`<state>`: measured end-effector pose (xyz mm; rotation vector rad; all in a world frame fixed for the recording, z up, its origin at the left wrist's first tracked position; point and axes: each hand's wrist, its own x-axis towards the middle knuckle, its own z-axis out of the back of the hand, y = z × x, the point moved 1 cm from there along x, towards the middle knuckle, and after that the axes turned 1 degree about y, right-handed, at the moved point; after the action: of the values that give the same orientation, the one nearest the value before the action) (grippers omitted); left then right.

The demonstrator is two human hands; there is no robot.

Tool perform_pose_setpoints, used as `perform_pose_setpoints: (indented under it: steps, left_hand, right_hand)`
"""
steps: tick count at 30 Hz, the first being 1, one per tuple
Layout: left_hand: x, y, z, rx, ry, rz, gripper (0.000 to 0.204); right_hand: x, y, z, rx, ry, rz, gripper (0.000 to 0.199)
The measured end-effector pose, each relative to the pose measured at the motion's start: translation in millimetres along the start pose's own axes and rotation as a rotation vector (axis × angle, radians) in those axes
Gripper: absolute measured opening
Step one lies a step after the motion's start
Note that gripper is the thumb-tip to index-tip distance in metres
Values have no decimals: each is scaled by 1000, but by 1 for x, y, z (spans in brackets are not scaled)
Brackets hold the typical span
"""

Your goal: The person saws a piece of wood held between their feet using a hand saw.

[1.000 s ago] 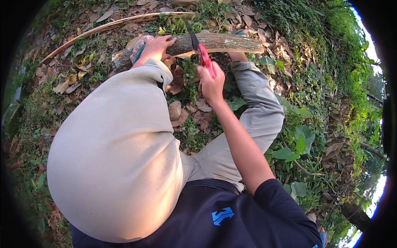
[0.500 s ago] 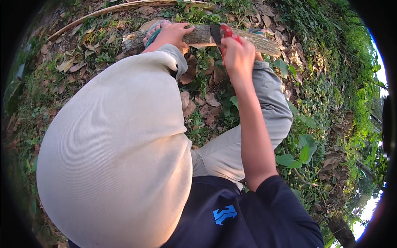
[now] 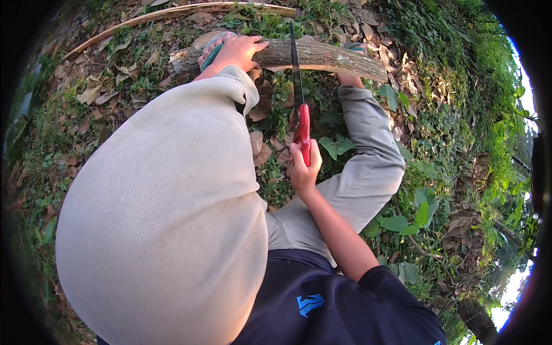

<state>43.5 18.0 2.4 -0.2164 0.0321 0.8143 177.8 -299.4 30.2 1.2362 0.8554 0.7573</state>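
Note:
My right hand [image 3: 305, 171] is closed around the red handle of a hand saw [image 3: 297, 75]. Its dark, narrow blade points away from me and lies across the middle of a log [image 3: 328, 57]. The log is grey-barked, slightly curved, and runs from left to right. Toward its left end, my left hand [image 3: 234, 53] grips the log from above, beside my left foot in a green-strapped sandal. My right foot is partly hidden behind the log's right part. Whether the blade sits in a cut is too small to tell.
A long, pale, bent strip of wood [image 3: 167, 11] lies beyond the log. Dry leaves [image 3: 92, 92] and green plants cover the ground. Broad-leaved plants [image 3: 422, 214] grow to the right of my bent right knee [image 3: 382, 167]. My raised left leg [image 3: 161, 207] fills the left side.
My right hand has drawn the saw back toward me, from close over the log to near my right thigh, baring more blade. My left hand stays on the log.

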Motion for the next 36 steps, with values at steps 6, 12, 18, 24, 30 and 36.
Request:
perform_pose_setpoints:
  steps: [6,12,18,24,30,36]
  left_hand:
    - [-23,14,7,18,50,94,71]
    - [0,20,-2,-136,112,45,56]
    - [-18,15,-2,-163,-77,86,46]
    - [-17,16,-3,-206,-74,67,40]
    - [-28,19,4,-306,-87,94,39]
    - [1,13,12,-315,-57,89,34]
  right_hand:
    - [83,174,-18,-170,98,-81,22]
    - [215,87,-78,-216,-67,7,27]
    - [113,18,-44,167,18,-88,16]
    - [13,20,-5,-32,-10,-26,15]
    - [63,143,-17,-107,34,-71,19]
    - [151,61,-76,-241,-234,145,26]
